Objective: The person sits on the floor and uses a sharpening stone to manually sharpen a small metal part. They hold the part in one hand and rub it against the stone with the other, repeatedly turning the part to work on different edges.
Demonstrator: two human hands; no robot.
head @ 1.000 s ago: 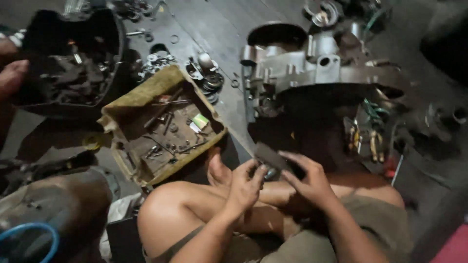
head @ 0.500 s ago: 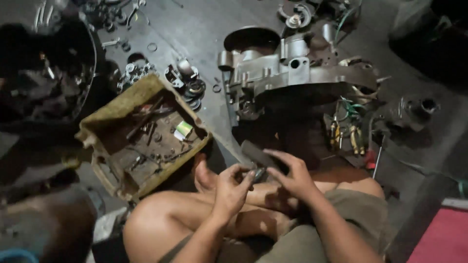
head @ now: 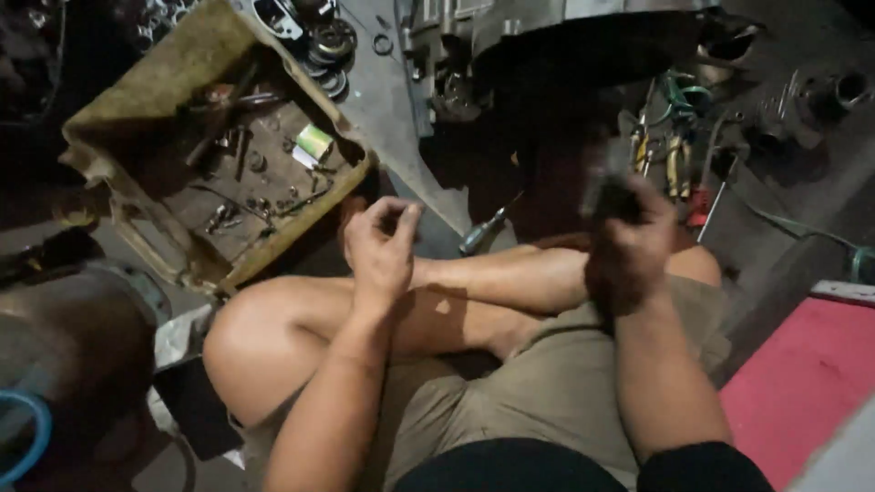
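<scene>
The person sits cross-legged on a dark floor. The left hand [head: 381,248] hovers above the shin with fingers curled, thumb and forefinger pinched together; whether anything sits between them is unclear. The right hand [head: 629,241] grips a dark, blurred part [head: 609,182]. A yellowed tray [head: 146,91] of bolts and small tools lies beside the left knee. A screwdriver [head: 481,232] lies between the hands, near an engine casing [head: 510,27].
</scene>
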